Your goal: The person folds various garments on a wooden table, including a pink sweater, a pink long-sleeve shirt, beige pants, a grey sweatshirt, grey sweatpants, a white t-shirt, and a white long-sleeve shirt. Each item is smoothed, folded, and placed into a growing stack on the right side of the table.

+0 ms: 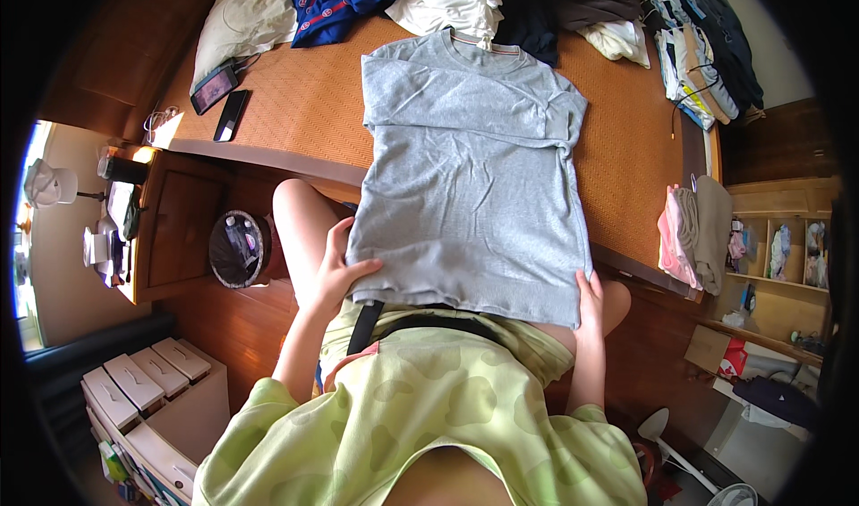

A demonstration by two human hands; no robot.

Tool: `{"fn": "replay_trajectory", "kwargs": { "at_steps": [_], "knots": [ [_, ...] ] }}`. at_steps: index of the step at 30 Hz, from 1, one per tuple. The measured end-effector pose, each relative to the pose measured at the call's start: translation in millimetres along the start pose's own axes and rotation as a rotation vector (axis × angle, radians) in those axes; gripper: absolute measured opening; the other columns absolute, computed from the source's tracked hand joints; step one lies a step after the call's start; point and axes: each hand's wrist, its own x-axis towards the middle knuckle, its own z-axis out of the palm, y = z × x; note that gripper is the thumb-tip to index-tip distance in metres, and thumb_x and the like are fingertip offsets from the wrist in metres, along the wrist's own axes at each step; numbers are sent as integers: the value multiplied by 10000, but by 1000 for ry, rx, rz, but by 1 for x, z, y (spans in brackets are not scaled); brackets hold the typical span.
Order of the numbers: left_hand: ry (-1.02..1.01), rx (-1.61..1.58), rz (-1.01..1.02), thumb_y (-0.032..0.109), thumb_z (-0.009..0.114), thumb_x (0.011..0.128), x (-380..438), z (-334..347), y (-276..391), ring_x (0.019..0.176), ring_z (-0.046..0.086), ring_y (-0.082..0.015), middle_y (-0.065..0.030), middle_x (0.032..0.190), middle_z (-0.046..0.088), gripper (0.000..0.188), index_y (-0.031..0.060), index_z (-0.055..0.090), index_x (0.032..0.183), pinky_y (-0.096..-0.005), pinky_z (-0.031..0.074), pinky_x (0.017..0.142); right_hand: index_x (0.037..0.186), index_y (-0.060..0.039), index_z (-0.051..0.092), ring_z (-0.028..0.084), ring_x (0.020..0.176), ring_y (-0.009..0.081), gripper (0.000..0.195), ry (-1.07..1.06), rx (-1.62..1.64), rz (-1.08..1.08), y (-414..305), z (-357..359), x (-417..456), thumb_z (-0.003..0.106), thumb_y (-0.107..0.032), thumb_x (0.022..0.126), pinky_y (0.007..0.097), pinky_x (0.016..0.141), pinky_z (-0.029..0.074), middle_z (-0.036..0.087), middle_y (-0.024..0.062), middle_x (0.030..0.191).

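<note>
A light grey sweatshirt (470,197) is spread out before me, its neck at the far side and its ribbed hem over my lap. Its sleeves lie crosswise over the chest. The upper part rests on a bed with an orange-brown woven mat (295,110). My left hand (337,268) grips the left edge near the hem, thumb on top and the other fingers partly hidden at the side. At the opposite lower corner, my right hand (590,301) holds the right edge; some of its fingers are hidden by the cloth.
Piled clothes (456,3) lie beyond the neck, beside a pillow (248,16). Two phones (231,115) rest at the left. Folded garments (694,231) sit along the right bed edge. A waste bin (236,249) stands left of my knee, near a drawer cabinet (161,398).
</note>
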Motion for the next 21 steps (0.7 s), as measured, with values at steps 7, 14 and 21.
{"fn": "replay_trajectory", "kwargs": {
  "at_steps": [7, 14, 21],
  "knots": [
    [10, -140, -228, -34, 565, 750, -34, -22, 6, 1021, 556, -157, -100, 1133, 580, 570, 129, 486, 1290, -251, 453, 860, 1420, -84, 317, 523, 1118, 180, 527, -41, -3, 10, -1, -10, -44, 522, -94, 935, 317, 939, 437, 516, 100, 1277],
    [-95, 0, 17, 152, 389, 889, 38, -41, 36, 1003, 581, -152, -96, 1143, 623, 381, 8, 618, 1158, -258, 433, 896, 1348, 23, 403, 551, 1098, 143, 459, -257, 247, -86, -67, 10, 14, 522, -147, 939, 280, 907, 465, 525, 104, 1282],
    [-294, -616, -74, 225, 488, 934, 242, -8, 122, 1023, 622, -289, -23, 730, 578, 209, 22, 539, 923, -323, 503, 868, 1267, 20, 490, 609, 914, 141, 357, -721, 456, -47, -172, 23, 248, 464, -167, 963, 242, 806, 515, 635, 80, 1068]
  ]
}}
